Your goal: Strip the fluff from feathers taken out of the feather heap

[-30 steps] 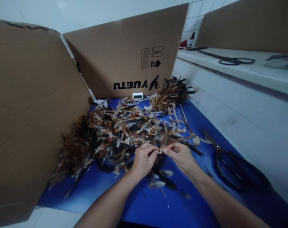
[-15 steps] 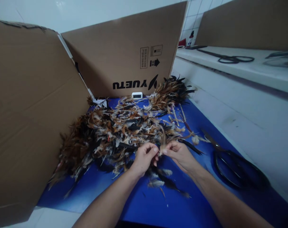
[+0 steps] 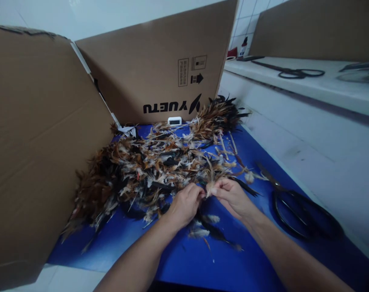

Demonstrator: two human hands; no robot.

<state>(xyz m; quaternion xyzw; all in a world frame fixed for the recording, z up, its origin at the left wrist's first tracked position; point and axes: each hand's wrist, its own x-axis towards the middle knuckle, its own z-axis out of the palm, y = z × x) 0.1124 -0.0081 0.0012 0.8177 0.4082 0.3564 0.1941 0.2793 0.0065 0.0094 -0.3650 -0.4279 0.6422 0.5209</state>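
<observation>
My right hand (image 3: pixel 229 195) pinches a small bunch of tan feathers (image 3: pixel 210 184) near its base, the plumes pointing up and away from me. Close beside it, my left hand (image 3: pixel 186 204) has its fingers closed at the lower end of the same bunch; what lies between those fingertips is hidden. A big pile of loose brown, black and white feathers (image 3: pixel 160 162) spreads just beyond both hands. Below them, a few dark and grey feathers (image 3: pixel 214 231) lie on the blue table surface (image 3: pixel 202 267).
Large black-handled scissors (image 3: pixel 306 215) lie at the right. A fuller feather bundle (image 3: pixel 217 117) sits at the back beside a small white digital display (image 3: pixel 174 121). Cardboard panels (image 3: pixel 126 73) stand at the left and back. Another pair of scissors (image 3: pixel 293 73) rests on the white ledge.
My left hand has turned over, its back now facing up and its fingers curled in at the bunch's base. The right hand keeps its pinch. The view has shifted slightly.
</observation>
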